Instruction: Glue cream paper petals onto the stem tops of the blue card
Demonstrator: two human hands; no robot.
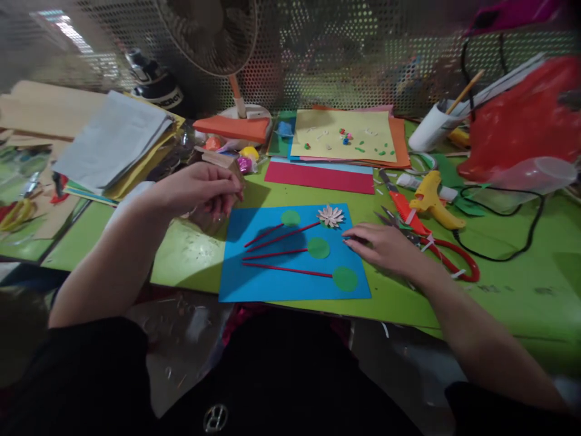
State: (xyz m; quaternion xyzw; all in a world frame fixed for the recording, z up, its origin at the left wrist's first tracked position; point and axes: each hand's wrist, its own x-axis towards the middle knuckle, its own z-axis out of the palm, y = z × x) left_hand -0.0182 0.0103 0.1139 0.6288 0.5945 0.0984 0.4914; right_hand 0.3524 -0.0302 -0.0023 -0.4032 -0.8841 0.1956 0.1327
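A blue card (pixel 272 275) lies on the green table (pixel 499 290) in front of me. Several thin red strips (pixel 281 254) are laid on it like stems, with green paper circles (pixel 318 247) at their ends and a pale paper flower (pixel 331 215) at the top. My right hand (pixel 385 247) rests flat on the card's right edge, fingers stretched toward the flower and circles. My left hand (pixel 200 189) hovers above the card's upper left corner, its fingers curled together in a pinch; what they hold is hidden.
Red-handled scissors (pixel 436 245) and a yellow glue gun (pixel 433 200) with a black cord lie right of my right hand. Coloured paper sheets (pixel 340 136), a red strip of card (pixel 320 177), a fan base (pixel 245 112), a paper stack (pixel 113 142) and a red bag (pixel 521 121) crowd the back.
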